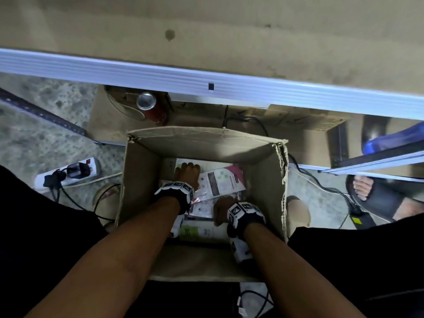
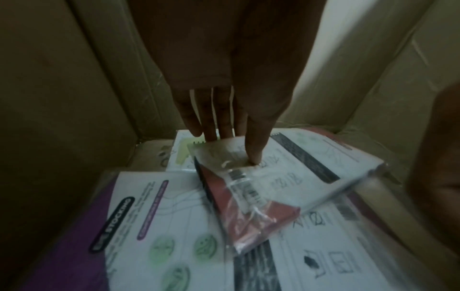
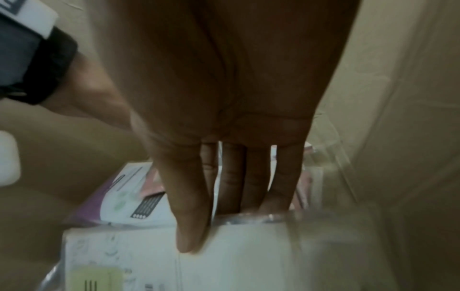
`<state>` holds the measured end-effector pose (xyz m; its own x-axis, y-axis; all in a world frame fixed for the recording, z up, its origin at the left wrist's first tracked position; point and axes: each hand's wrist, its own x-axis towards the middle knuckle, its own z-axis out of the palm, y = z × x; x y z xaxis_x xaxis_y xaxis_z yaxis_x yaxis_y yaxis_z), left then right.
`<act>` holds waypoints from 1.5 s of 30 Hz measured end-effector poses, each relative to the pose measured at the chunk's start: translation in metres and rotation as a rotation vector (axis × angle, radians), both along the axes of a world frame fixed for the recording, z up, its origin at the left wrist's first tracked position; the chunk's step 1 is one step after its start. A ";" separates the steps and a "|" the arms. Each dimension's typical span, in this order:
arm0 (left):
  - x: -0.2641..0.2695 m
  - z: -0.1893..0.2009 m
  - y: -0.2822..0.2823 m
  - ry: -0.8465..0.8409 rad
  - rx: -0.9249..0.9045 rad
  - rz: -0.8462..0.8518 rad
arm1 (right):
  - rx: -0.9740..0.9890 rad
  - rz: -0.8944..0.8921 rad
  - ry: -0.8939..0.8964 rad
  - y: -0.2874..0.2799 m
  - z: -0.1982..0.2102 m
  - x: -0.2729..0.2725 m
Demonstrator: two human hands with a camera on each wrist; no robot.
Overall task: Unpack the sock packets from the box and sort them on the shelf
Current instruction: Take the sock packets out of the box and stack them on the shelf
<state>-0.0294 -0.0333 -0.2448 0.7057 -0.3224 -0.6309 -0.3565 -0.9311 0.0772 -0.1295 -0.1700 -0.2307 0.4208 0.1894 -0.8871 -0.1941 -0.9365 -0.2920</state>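
Sock packets (image 1: pixel 215 184) lie heaped on the bottom of the cardboard box (image 1: pixel 142 171), where my left hand (image 1: pixel 186 174) pinches a red-backed packet (image 2: pixel 261 189) near the far wall and my right hand (image 1: pixel 223 210) pinches a white packet (image 3: pixel 224 256) near the near wall.

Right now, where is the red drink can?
In the head view the red drink can stands on flattened cardboard just beyond the box's far left corner, under the shelf's pale front rail.

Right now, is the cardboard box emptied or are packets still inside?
Not empty. Several sock packets lie on the floor of the box, and both hands reach among them.
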 end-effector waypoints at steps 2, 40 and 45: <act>0.002 0.003 0.000 -0.015 -0.046 0.025 | 0.018 0.000 -0.031 0.004 0.004 0.005; -0.016 0.034 0.049 0.044 -0.090 -0.020 | 0.119 -0.107 -0.027 0.002 0.005 0.001; -0.015 0.038 0.052 0.070 -0.122 0.006 | 0.123 -0.097 -0.053 0.003 0.003 -0.001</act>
<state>-0.0448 0.0185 -0.2070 0.6635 -0.3959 -0.6348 -0.3410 -0.9153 0.2144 -0.1304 -0.1670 -0.2275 0.4882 0.2516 -0.8357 -0.2635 -0.8704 -0.4159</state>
